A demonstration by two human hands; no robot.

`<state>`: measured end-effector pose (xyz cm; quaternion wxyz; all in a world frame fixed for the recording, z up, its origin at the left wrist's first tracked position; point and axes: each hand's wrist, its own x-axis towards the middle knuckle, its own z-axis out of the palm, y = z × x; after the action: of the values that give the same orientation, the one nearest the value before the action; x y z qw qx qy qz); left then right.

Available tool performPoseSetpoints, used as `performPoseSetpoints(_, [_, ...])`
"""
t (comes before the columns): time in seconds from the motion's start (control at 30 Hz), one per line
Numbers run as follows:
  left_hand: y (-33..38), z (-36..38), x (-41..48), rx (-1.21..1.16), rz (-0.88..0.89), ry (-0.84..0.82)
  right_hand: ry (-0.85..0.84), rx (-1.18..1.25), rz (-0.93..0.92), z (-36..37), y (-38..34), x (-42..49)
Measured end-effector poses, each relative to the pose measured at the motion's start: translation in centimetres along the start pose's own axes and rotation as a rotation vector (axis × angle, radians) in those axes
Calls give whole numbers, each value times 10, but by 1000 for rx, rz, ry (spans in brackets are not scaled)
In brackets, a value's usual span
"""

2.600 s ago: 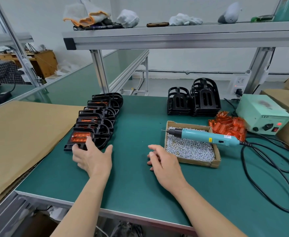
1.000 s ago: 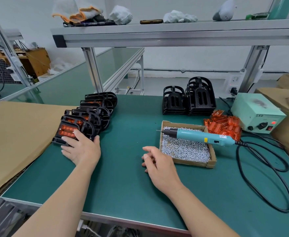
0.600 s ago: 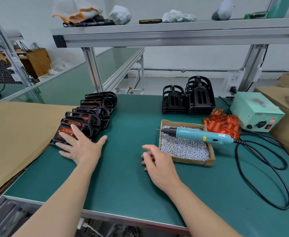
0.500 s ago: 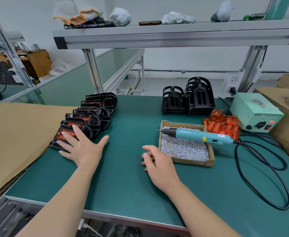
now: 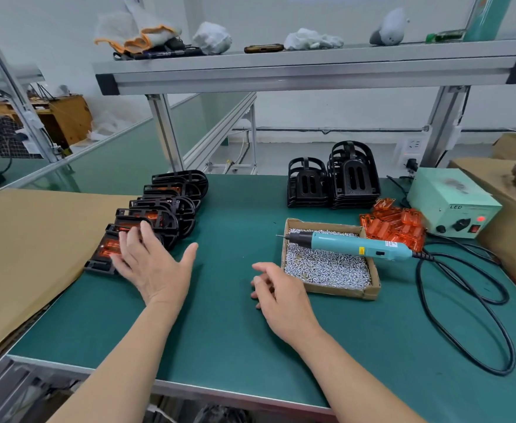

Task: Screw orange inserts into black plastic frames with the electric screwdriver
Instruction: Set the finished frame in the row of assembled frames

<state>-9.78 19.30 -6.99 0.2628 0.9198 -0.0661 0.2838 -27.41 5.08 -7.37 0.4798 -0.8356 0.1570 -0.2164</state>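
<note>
A row of black frames fitted with orange inserts (image 5: 155, 215) overlaps along the left of the green mat. My left hand (image 5: 151, 264) lies flat with straight fingers on the nearest frame (image 5: 102, 254). My right hand (image 5: 278, 296) rests on the mat with loosely curled fingers, holding nothing, just left of the cardboard screw box (image 5: 327, 286). The teal electric screwdriver (image 5: 354, 245) lies across that box, tip pointing left. Loose orange inserts (image 5: 392, 225) are piled behind it. Two stacks of bare black frames (image 5: 333, 181) stand at the back.
A pale green power supply (image 5: 452, 203) sits at the right, its black cable (image 5: 470, 303) looping over the mat. Brown cardboard sheets (image 5: 21, 251) cover the left bench. An aluminium shelf (image 5: 311, 68) spans overhead on posts. Cardboard boxes (image 5: 513, 209) stand at the far right.
My left hand went from curled against the nearest frame to flat, fingers spread over it, and the row of frames bunched closer together. The right hand stayed put.
</note>
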Motion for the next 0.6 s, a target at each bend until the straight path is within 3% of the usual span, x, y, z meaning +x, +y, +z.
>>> performPoseSetpoints(0.17, [39,3,-23,-23,220,-61,7,7,-4,1,1,1])
performPoseSetpoints(0.43, [68,21,-49,47,463,-466,46,23,-19,0,3,2])
performPoseSetpoints(0.6, [66,28,-47,144,514,-665,112,35,-71,0,1,-2])
